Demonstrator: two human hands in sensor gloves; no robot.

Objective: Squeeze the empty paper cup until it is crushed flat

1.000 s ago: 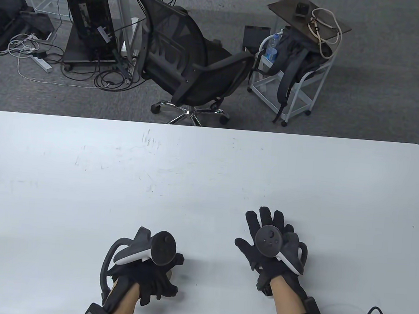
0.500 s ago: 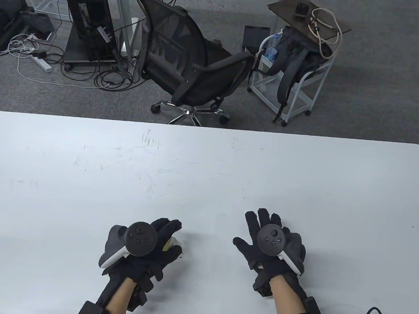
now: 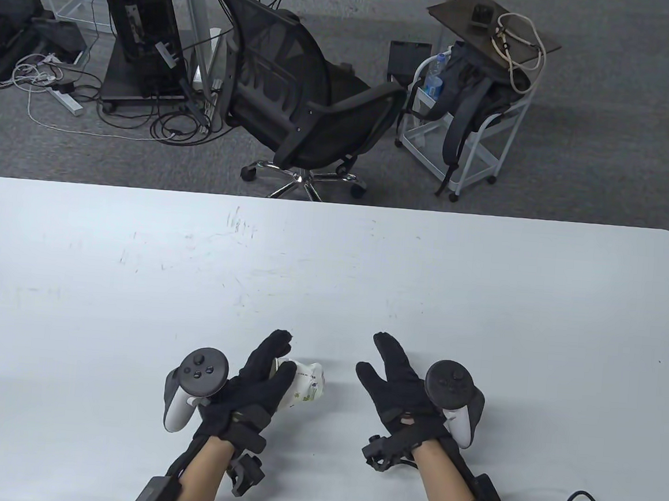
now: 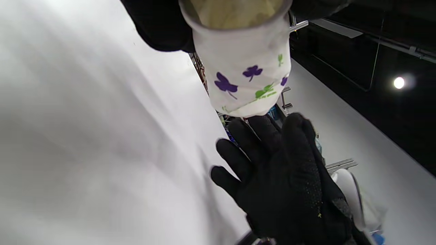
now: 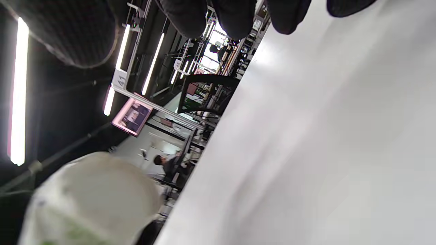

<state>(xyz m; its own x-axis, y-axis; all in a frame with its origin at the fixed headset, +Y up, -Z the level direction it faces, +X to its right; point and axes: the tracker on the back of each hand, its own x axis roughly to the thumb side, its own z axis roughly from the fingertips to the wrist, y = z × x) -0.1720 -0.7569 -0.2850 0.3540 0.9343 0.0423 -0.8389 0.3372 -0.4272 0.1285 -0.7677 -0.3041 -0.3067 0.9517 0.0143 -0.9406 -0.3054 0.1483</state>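
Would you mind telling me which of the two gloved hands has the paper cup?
The left hand holds the paper cup, white with purple and green clover prints. The right hand is open and apart from it.

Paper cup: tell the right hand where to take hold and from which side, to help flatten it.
Press the paper cup on its exposed wall, coming from the right. It lies sideways in the left hand, its base toward the open right hand, so flat palms on opposite walls should probably crush it best.

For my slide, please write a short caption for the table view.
Left hand holds a crumpled paper cup above the white table; right hand open beside it.
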